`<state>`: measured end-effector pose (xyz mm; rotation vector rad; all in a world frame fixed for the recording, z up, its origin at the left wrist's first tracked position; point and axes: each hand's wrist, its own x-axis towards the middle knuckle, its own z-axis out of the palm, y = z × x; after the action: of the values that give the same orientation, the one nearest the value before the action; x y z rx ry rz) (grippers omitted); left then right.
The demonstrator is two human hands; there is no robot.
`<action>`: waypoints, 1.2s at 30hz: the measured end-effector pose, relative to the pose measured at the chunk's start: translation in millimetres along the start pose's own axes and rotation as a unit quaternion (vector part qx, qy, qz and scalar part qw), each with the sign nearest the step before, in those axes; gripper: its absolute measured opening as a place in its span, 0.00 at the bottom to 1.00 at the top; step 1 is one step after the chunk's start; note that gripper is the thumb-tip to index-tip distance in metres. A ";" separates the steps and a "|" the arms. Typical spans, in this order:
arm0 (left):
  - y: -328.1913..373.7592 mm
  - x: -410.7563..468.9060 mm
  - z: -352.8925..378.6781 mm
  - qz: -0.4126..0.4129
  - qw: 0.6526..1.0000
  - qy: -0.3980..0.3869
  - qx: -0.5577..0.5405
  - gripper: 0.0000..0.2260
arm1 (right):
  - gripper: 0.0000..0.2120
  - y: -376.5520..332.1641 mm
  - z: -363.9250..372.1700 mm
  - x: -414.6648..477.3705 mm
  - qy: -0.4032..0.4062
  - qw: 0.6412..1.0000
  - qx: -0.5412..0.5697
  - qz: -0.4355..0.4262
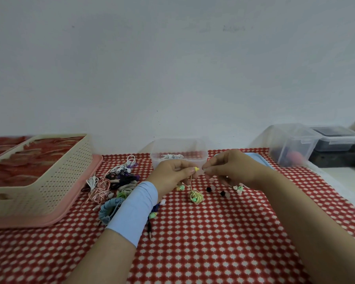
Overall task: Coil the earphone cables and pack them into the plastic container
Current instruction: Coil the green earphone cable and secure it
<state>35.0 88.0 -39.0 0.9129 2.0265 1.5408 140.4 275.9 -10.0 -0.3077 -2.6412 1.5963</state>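
Yellow earbud (196, 169) mid-frame: our left hand (172, 173) pinches it, coiled cable (196, 197) below. Our right hand (233, 167) curls beside it; whether it grips anything we cannot tell.

You face a plain, pale wall (172, 68) that rises straight behind the table (223, 263) and fills the upper half of your view. It is softly and evenly lit, with a few faint smudges. A red cloth (193, 232) with small white shapes covers the table, and a smooth white surface (344, 177) lies just off the table's right edge.
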 end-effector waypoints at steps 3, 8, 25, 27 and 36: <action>-1.8 1.0 -0.1 -0.003 1.000 0.000 -0.015 0.07 | 0.05 -2.5 3.8 1.6 0.035 0.998 0.047 -0.007; -3.1 2.2 -1.1 -0.006 0.999 0.006 -0.039 0.07 | 0.06 -5.1 8.4 2.5 0.013 0.991 0.134 -0.004; -3.2 1.8 -0.9 0.010 0.991 -0.025 -0.132 0.07 | 0.09 -5.8 11.6 3.9 -0.042 0.976 0.211 0.011; -2.8 1.1 -0.5 0.011 0.988 -0.027 -0.149 0.07 | 0.07 -5.9 12.9 4.3 -0.045 0.974 0.223 0.013; 1.0 0.1 4.8 0.034 0.985 -0.020 -0.167 0.07 | 0.09 -5.6 14.6 4.8 -0.042 0.969 0.245 -0.003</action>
<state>38.4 91.6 -39.4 0.8762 1.6535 1.8126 132.9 261.6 -12.2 -0.2077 -2.1847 2.2218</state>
